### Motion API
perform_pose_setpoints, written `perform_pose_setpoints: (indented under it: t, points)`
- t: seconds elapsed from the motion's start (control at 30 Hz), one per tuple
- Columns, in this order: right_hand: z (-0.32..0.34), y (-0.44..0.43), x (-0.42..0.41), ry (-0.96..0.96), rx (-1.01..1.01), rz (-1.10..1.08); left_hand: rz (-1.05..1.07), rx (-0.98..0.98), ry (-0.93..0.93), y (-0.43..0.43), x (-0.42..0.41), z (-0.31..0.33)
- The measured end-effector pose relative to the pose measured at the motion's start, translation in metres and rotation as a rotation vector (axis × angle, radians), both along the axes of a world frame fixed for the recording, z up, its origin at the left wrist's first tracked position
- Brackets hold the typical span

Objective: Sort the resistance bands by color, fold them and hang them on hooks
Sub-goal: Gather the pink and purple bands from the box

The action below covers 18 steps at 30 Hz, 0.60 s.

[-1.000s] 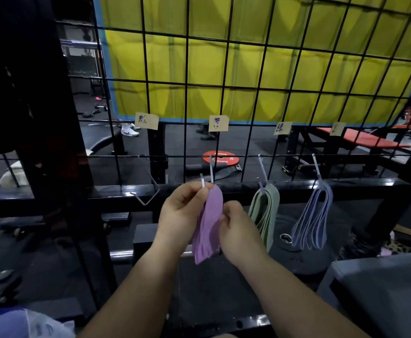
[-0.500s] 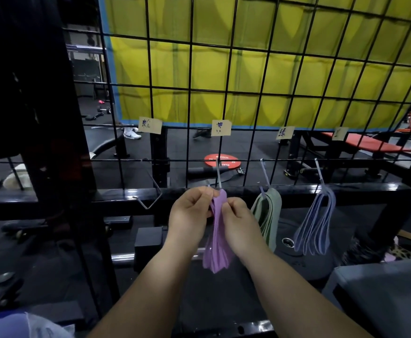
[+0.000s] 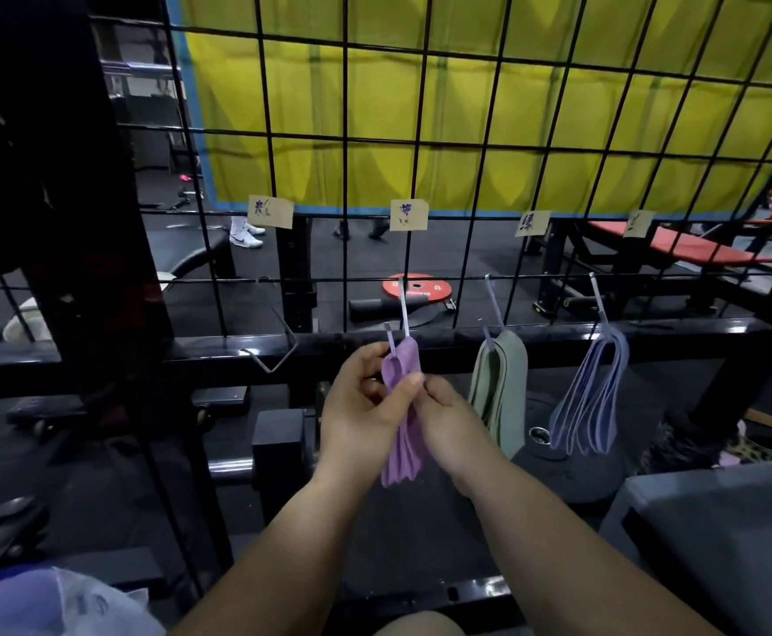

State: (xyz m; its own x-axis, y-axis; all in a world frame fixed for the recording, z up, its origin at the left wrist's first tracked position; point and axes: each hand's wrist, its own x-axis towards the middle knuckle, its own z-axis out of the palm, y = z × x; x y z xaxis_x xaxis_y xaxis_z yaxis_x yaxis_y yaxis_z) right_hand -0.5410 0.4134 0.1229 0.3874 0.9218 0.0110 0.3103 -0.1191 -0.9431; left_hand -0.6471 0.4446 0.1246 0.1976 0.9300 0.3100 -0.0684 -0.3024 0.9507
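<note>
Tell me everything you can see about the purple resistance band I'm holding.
The purple resistance band is a flat, matte, rubbery-looking strip folded into several layers. It hangs vertically, with its loose ends fanned out at the bottom. Its top fold sits at a metal hook on the black wire grid, below a paper label. The left hand pinches it near the top, thumb across the front. The right hand grips its middle from the right side.

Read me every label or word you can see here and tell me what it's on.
"绿", probably: third paper tag from left.
First tag, second tag, fourth tag: handwritten, too blurred to read.
Red weight plate: print too small.
</note>
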Motion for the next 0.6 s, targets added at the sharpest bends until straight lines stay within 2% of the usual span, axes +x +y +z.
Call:
perform_pose_setpoints:
  t: [0.13,0.6]
  points:
    - [-0.009,-0.003,0.002,0.173,0.003,0.019,-0.025,0.036,0.135,-0.004,0.005,-0.015]
    - [-0.050,-0.020,-0.001,0.207,-0.033,0.060,0.151,0.059,0.166,-0.022,0.024,-0.060]
